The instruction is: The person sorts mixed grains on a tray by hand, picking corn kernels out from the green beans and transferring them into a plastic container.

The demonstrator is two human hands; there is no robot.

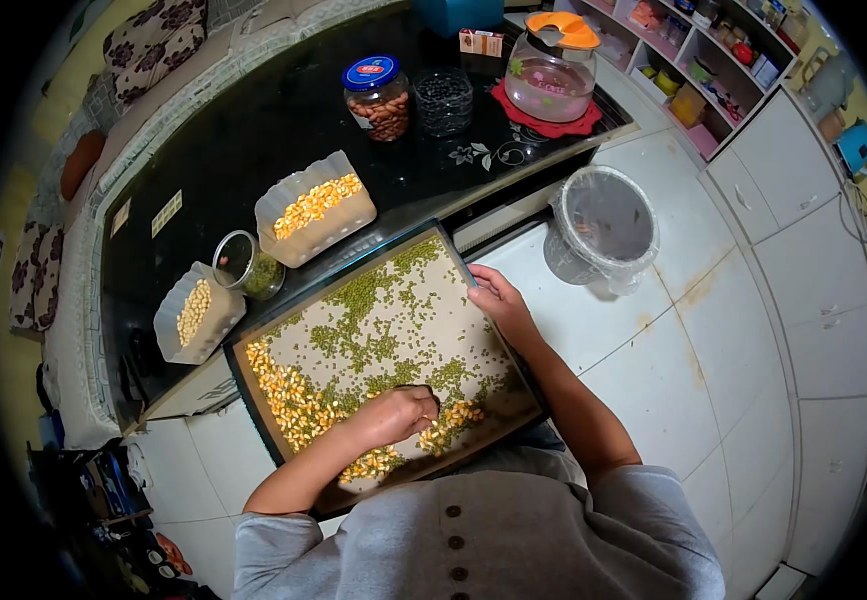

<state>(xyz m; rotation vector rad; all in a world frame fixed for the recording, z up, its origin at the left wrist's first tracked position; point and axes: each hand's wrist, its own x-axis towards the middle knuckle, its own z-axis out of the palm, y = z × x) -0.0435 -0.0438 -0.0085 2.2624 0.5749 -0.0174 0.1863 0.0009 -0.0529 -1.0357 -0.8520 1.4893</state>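
A shallow rectangular tray [433, 276] with dark edges rests against the table and my lap. Green mung beans [358, 300] are scattered across it, and yellow corn kernels [288, 395] lie mostly along its left and near sides. My left hand [400, 414] is down in the tray, fingers curled and touching the surface beside a small pile of corn [448, 428] mixed with beans. Whatever its fingertips pinch is hidden. My right hand [499, 303] grips the tray's right edge, thumb on top.
On the black table [243, 150] stand a corn box [288, 248], a pale-bean box [218, 318], a glass jar with green beans [265, 278], a blue-lidded nut jar [378, 112] and an orange-topped pitcher [550, 85]. A lined bin [565, 252] stands on the floor, right.
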